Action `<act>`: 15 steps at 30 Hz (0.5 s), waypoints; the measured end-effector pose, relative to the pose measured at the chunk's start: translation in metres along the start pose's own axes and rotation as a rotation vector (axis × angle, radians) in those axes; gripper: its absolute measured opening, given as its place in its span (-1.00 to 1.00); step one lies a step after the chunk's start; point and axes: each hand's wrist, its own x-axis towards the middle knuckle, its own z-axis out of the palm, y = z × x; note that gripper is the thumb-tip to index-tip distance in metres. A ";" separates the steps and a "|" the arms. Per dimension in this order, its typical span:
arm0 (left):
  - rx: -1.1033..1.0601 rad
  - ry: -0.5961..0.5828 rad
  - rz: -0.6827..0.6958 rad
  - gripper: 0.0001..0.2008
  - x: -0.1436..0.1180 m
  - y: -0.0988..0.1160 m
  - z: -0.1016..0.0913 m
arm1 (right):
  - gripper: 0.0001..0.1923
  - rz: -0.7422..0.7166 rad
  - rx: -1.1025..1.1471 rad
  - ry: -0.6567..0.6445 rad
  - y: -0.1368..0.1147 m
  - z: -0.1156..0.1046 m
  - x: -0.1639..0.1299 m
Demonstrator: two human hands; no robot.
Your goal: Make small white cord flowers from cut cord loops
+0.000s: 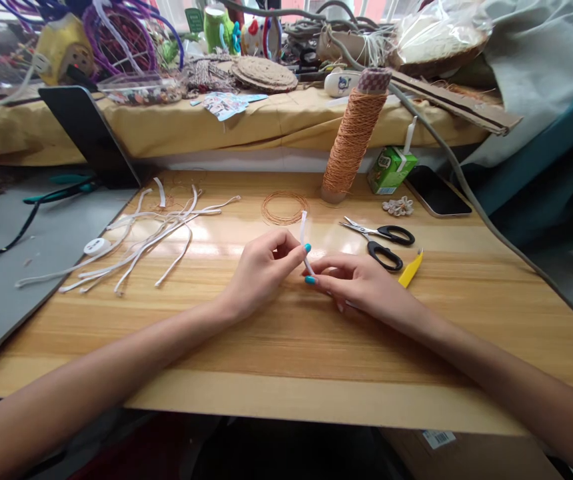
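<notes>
Between my two hands runs a thin white cord (pixel 303 227), its free end sticking up above the fingers. My left hand (pixel 271 263) pinches it with thumb and forefinger. Just below and to the right, my right hand (pixel 354 283) is closed on the same cord; the rest of it is hidden by that hand. Beyond the hands lies a coil of thin copper-coloured wire (pixel 284 208). Black-handled scissors (pixel 381 237) lie open to the right, near a yellow tool (pixel 411 269) partly behind my right hand. Several loose white cords (pixel 151 243) are spread at the left.
A tall spool of orange twine (pixel 354 143) stands at the back, beside a green drink carton (pixel 391 170). A phone (pixel 438 191), a small beaded piece (pixel 398 206) and a grey cable (pixel 496 233) are at the right. A dark tablet (pixel 89 133) leans at the left.
</notes>
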 end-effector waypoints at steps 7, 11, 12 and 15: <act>0.078 -0.040 0.076 -0.79 0.000 -0.001 0.003 | -0.79 -0.047 0.049 0.161 -0.001 0.001 -0.001; 0.243 0.016 0.269 -0.80 0.002 -0.007 0.000 | -0.80 0.022 0.364 0.213 -0.001 -0.005 0.001; 0.353 0.035 0.395 -0.80 0.002 -0.009 -0.001 | -0.81 0.005 0.434 0.235 -0.002 -0.006 0.001; 0.689 0.063 0.836 -0.73 0.000 -0.012 -0.007 | -0.82 -0.028 0.582 0.252 -0.004 -0.006 0.000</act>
